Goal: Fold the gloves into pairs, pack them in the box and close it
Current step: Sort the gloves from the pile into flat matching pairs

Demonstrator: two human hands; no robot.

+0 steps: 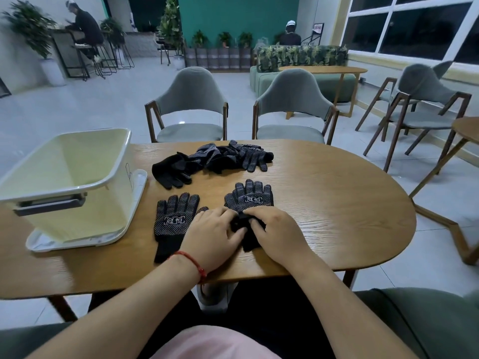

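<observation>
My left hand [215, 237] presses the cuff of the dotted glove [250, 199] flat while my right hand [278, 234] pinches it with curled fingers [259, 215] to start the fold. Its mate [173, 221] lies just beside for pairing, and the open box [77, 216] stands at the left of the desk [337, 203].

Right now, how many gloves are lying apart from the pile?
2. The left glove lies flat beside the left hand; the right glove lies under that hand and the right hand. Another may be hidden beneath it.
</observation>
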